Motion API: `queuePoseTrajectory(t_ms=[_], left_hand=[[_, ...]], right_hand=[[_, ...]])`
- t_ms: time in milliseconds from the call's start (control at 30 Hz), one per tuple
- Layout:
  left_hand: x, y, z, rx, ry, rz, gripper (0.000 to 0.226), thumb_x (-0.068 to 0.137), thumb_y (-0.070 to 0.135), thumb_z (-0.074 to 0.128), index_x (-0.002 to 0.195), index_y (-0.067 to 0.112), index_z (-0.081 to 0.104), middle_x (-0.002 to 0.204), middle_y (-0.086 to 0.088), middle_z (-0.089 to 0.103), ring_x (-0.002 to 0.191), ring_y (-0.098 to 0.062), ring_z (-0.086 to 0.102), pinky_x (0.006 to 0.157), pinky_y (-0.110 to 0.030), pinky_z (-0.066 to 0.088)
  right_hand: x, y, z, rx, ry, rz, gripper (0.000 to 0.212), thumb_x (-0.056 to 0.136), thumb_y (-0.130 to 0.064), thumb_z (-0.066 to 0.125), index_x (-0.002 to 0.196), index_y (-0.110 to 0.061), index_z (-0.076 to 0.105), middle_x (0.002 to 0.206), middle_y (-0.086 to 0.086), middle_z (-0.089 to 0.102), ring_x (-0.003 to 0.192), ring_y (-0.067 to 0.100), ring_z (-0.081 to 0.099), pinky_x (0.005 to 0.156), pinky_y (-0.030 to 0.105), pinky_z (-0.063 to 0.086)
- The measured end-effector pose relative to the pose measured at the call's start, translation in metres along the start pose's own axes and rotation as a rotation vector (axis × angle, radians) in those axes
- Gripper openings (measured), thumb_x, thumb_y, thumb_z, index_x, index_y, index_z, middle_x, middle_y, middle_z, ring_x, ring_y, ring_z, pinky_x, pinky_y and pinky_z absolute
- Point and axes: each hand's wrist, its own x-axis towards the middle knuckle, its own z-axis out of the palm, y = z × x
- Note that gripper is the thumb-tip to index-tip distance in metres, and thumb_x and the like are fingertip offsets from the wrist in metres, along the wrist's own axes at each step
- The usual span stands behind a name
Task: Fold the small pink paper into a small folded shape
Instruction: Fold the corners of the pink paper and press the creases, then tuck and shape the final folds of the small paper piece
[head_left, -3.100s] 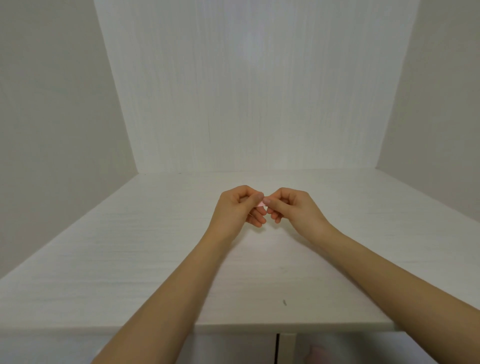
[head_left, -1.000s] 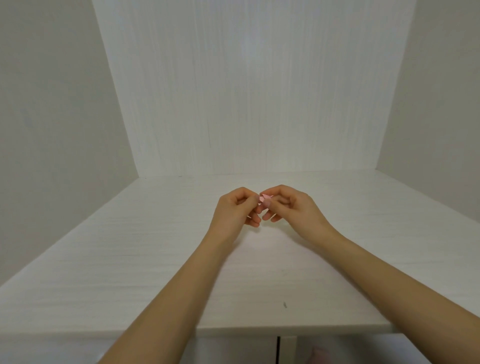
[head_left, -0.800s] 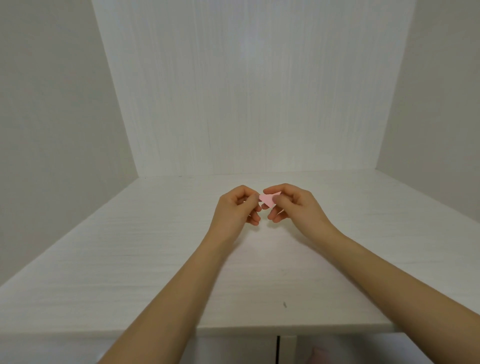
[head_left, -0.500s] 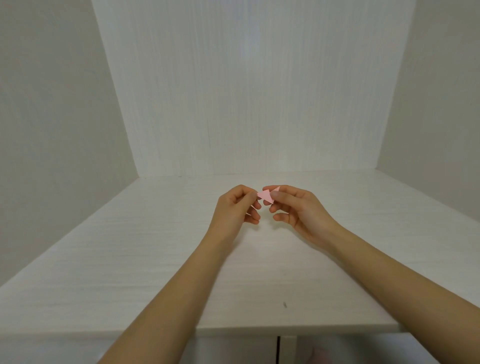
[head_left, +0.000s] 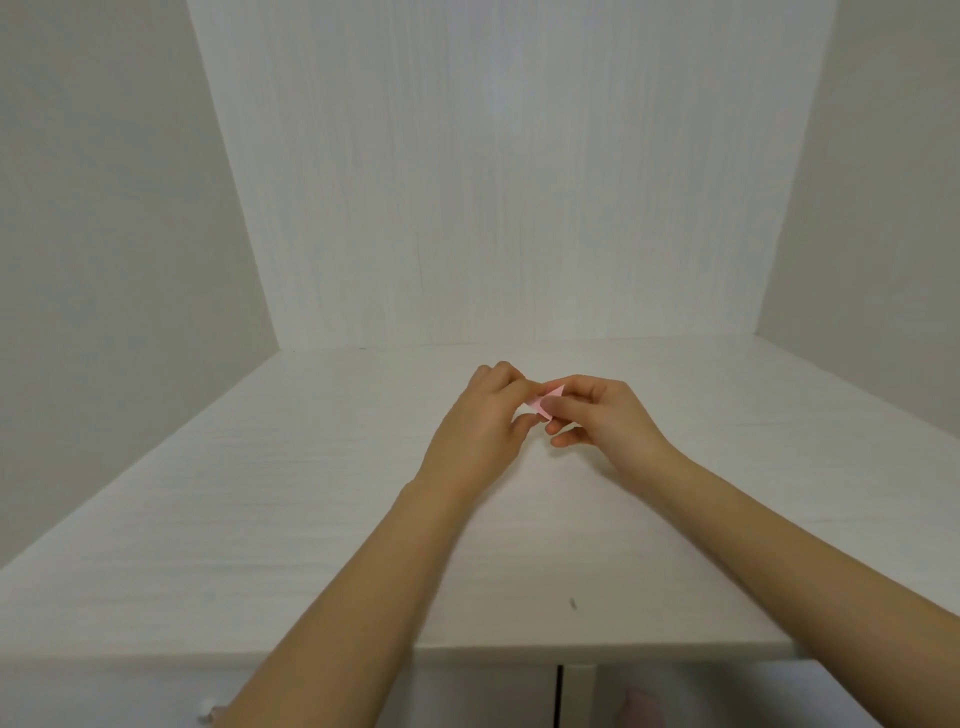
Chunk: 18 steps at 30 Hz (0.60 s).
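Paper: a small pink paper, already folded into a pointed, roughly triangular piece, is held in the air between the 2 hands, above the white wood-grain tabletop and not touching it.
Right hand: the right hand pinches the paper's right side between thumb and forefinger; its 2 lower fingers hang loosely curled just below the paper.
Left hand: the left hand has its fingers curled, the tips meeting the paper's left edge; the pinch itself is hidden behind the knuckles, so the exact contact cannot be told.
Handling: it looks very light and thin, stiffened only by its creases; likely to bend, spring open or slip if gripped loosely, and easy to crush or tear if squeezed hard.
Where to hold: best taken on the flat layers beside a crease, 1 hand anchoring while the other's fingertips turn the free corner.
Stage: judged mid-fold, shape not finished.
Risk: at this size, a misaligned crease is likely.
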Motion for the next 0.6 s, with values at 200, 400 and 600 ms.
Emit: queuePoseTrajectory(t_ms=[200, 400, 600], left_hand=[[-0.0002, 0.0067, 0.0070, 0.118, -0.110, -0.026, 0.018, 0.089, 0.013, 0.062, 0.105, 0.004, 0.063, 0.100, -0.009, 0.055, 0.098, -0.024, 0.050, 0.075, -0.042, 0.047], [-0.0030, 0.0081, 0.0060, 0.049, -0.148, -0.086, 0.018, 0.094, 0.017, 0.055, 0.108, 0.009, 0.062, 0.095, -0.002, 0.051, 0.084, -0.019, 0.055, 0.072, -0.033, 0.046], [-0.0019, 0.0032, 0.0010, -0.187, -0.043, -0.202, 0.008, 0.090, 0.015, 0.062, 0.096, 0.013, 0.067, 0.091, 0.002, 0.058, 0.080, -0.013, 0.059, 0.075, -0.026, 0.050]], right_hand=[[0.0007, 0.0070, 0.0019, -0.211, 0.039, -0.057, 0.012, 0.088, -0.006, 0.062, 0.091, -0.011, 0.072, 0.071, 0.008, 0.065, 0.063, 0.014, 0.062, 0.059, 0.026, 0.054], [0.0000, 0.0074, 0.0037, -0.294, 0.011, -0.081, 0.016, 0.088, -0.009, 0.064, 0.099, -0.019, 0.070, 0.075, 0.010, 0.065, 0.063, 0.011, 0.062, 0.058, 0.023, 0.055], [-0.0040, 0.0008, 0.0021, -0.128, -0.059, -0.084, 0.018, 0.093, -0.012, 0.056, 0.103, -0.012, 0.071, 0.097, 0.021, 0.068, 0.072, 0.009, 0.061, 0.062, 0.027, 0.054]])
